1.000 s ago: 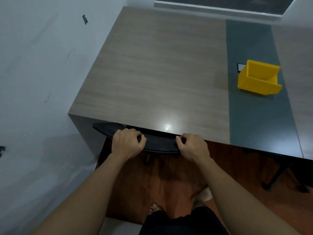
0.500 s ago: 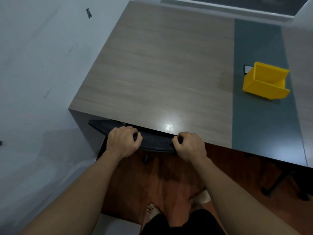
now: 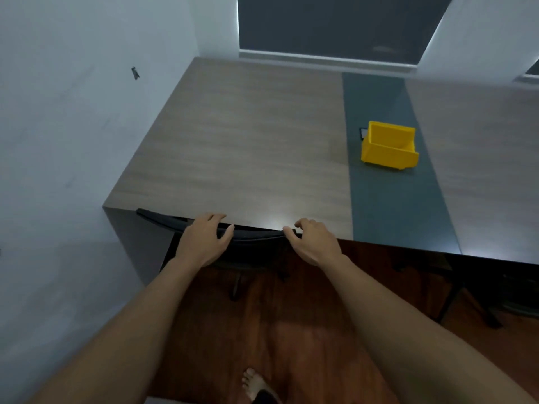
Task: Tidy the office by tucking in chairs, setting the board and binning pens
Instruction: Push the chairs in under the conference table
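A black chair [image 3: 256, 233] is pushed under the wooden table [image 3: 248, 141], and only the curved top of its backrest shows at the table's near edge. My left hand [image 3: 204, 240] lies on the backrest with its fingers stretched out and loose over the top. My right hand [image 3: 313, 240] sits at the backrest's right end, fingers half uncurled, only the thumb touching it. A yellow bin [image 3: 388, 150] stands on the table's dark strip at the right, open side up. No pens are visible.
A grey wall runs close along the left of the table. A small dark flat object [image 3: 363, 132] lies behind the bin. Another chair's legs [image 3: 466, 290] show under the table at right. A dark panel [image 3: 335, 21] hangs on the far wall. My bare foot [image 3: 256, 383] stands on the wood floor.
The chair has slid further under the table. Both hands, which gripped the backrest tightly before, have loosened and uncurled their fingers. The view has tilted up.
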`<state>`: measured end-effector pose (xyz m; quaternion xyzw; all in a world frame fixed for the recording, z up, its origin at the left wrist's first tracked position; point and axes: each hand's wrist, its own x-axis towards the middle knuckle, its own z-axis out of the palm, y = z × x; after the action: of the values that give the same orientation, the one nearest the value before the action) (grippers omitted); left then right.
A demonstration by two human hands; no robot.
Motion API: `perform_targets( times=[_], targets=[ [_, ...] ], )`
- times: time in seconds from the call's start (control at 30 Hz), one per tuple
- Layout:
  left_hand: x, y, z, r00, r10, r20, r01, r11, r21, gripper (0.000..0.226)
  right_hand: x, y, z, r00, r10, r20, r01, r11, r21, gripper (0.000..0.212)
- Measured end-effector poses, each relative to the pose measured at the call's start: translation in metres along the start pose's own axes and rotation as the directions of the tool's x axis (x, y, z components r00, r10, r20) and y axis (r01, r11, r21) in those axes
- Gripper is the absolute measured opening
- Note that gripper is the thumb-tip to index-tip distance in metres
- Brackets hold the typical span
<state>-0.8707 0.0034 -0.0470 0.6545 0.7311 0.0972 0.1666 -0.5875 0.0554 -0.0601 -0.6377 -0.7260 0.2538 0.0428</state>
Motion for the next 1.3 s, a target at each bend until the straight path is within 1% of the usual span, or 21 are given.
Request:
perform_targets(
  times=[0.1,0.23,0.47,0.63,0.8,0.93,1.07,1.3],
  targets=[
    [-0.026,0.030,0.003,0.999,0.024,-0.024,-0.025,0.998,-0.051,0.059,-0.028,0.026,-0.019,1.000,0.015,-0.008,-0.015,1.000,0.003,0.075],
    [-0.053,0.076,0.013,0.999,0.039,-0.037,-0.043,0.994,-0.104,0.058,-0.068,0.069,-0.042,0.999,0.024,-0.028,-0.024,1.000,-0.001,0.065],
    [-0.099,0.172,0.032,0.994,0.110,-0.017,-0.111,0.987,-0.114,0.057,-0.142,0.160,-0.084,0.990,0.079,-0.114,-0.077,0.997,0.017,0.053],
    [-0.128,0.234,0.049,0.988,0.152,-0.023,-0.154,0.983,-0.101,0.057,-0.194,0.226,-0.113,0.983,0.123,-0.139,-0.118,0.992,0.042,0.052],
    [-0.151,0.280,0.074,0.986,0.165,-0.039,-0.168,0.978,-0.121,0.055,-0.232,0.283,-0.134,0.975,0.145,-0.166,-0.139,0.989,0.046,0.052],
    [-0.167,0.308,0.095,0.986,0.166,-0.024,-0.168,0.976,-0.136,0.056,-0.248,0.319,-0.147,0.973,0.148,-0.177,-0.142,0.989,0.047,0.053],
    [-0.169,0.327,0.112,0.984,0.176,0.010,-0.173,0.975,-0.137,0.057,-0.250,0.348,-0.149,0.969,0.156,-0.191,-0.143,0.986,0.085,0.056],
    [-0.130,0.349,0.138,0.983,0.178,0.051,-0.170,0.977,-0.132,0.056,-0.219,0.380,-0.151,0.971,0.159,-0.177,-0.139,0.983,0.120,0.058]
  ],
)
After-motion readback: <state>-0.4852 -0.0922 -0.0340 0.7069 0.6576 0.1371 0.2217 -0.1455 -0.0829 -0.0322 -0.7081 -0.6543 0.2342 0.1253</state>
